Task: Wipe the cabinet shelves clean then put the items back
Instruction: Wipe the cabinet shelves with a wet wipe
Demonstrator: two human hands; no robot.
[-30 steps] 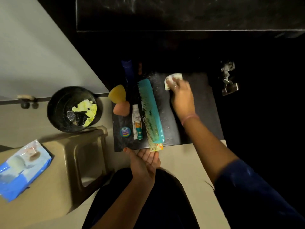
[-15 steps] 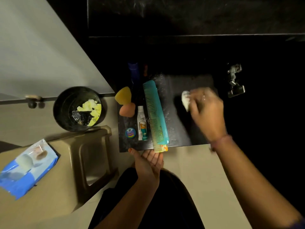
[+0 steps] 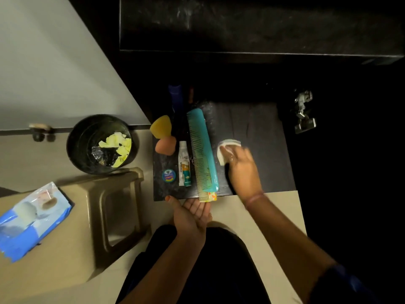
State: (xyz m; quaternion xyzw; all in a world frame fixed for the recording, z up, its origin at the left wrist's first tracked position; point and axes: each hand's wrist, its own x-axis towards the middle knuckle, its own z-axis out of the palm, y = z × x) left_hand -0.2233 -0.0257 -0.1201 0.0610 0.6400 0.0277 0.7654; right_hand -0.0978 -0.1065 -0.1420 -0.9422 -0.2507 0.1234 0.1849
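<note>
A dark cabinet shelf [image 3: 263, 128] lies below me. My right hand [image 3: 243, 167] presses a white wipe [image 3: 225, 148] onto its middle, just right of a long teal comb [image 3: 202, 150]. Left of the comb lie a small tube [image 3: 184, 166], a round blue tin [image 3: 168, 175], an orange sponge [image 3: 165, 144] and a yellow sponge [image 3: 161, 126]. A dark blue bottle [image 3: 175, 95] stands behind them in shadow. My left hand [image 3: 191, 213] rests palm up at the shelf's front edge, under the comb's end, holding nothing.
A black bin [image 3: 98, 143] with yellow scraps stands at the left. A beige plastic stool [image 3: 118, 207] is in front of it. A blue pack of wipes [image 3: 32, 218] lies at far left. A metal hinge [image 3: 303, 110] sits at the right. An upper shelf [image 3: 252, 25] overhangs.
My right hand swept the wipe from the shelf's back right, then forward and left toward the comb. My left hand stayed at the front edge.
</note>
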